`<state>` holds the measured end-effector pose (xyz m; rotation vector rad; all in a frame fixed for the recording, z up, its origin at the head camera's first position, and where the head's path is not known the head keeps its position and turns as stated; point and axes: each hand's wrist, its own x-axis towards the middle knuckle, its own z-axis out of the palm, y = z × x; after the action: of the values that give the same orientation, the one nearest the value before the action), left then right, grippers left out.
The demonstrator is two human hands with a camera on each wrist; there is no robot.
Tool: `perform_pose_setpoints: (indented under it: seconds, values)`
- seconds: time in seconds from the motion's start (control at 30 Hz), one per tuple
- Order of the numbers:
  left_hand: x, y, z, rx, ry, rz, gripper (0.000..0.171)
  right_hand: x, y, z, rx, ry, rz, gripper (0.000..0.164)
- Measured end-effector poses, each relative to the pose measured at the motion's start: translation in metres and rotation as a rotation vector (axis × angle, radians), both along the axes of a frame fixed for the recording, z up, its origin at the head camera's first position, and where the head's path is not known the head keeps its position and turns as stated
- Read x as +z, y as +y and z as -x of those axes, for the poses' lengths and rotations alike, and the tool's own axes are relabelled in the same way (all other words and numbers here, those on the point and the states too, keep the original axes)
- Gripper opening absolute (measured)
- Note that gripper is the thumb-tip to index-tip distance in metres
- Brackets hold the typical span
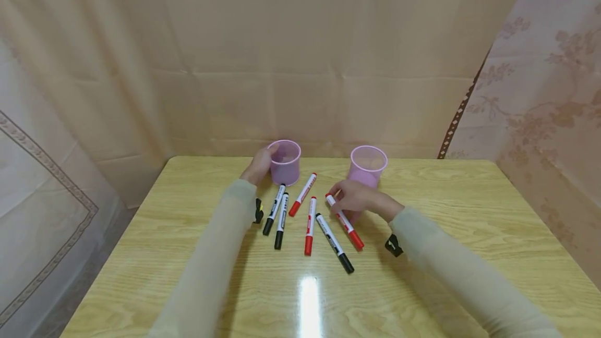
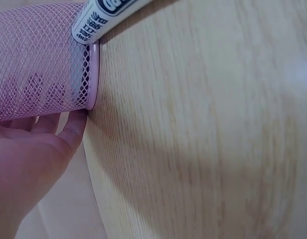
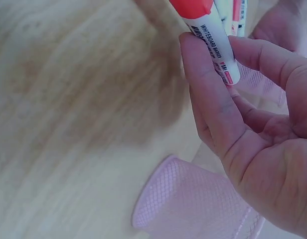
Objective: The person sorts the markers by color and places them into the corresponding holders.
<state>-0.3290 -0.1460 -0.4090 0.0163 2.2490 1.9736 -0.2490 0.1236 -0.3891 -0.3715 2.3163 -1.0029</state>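
My left hand (image 1: 259, 166) grips a pink mesh pen holder (image 1: 285, 171) by its left side, thumb at the rim and fingers behind the mesh in the left wrist view. Between the thumb and fingers of my right hand (image 1: 355, 195) is a red whiteboard marker (image 1: 346, 224), its red cap toward me. In the right wrist view the printing on this marker (image 3: 213, 47) shows. A second pink mesh pen holder (image 1: 368, 163) stands just behind the right hand, partly hidden by it. Left of the held marker lie a black-capped marker (image 1: 334, 241) and a red-capped marker (image 1: 311, 226).
Another red-capped marker (image 1: 302, 195) lies in front of the left holder. Two black-capped markers (image 1: 274, 209) (image 1: 281, 220) lie beside it, near the left wrist. All rest on a wooden table (image 1: 422, 296), with a beige curtain (image 1: 300, 67) behind its far edge.
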Motion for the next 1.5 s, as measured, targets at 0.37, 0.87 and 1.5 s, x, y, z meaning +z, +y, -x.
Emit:
perform_pose_setpoints:
  seconds: [0.37, 0.87, 1.5]
  values:
    - [0.001, 0.012, -0.004, -0.019, 0.052, -0.027, 0.043, 0.014, -0.001, 0.007, 0.019, -0.042, 0.028, 0.047]
    - [0.004, 0.023, -0.009, -0.013, 0.055, 0.038, 0.044, 0.052, -0.009, 0.021, 0.041, 0.007, 0.089, 0.051]
    - [-0.001, 0.025, -0.013, 0.004, 0.046, 0.06, 0.045, 0.07, -0.023, 0.036, -0.043, 0.0, 0.277, 0.05]
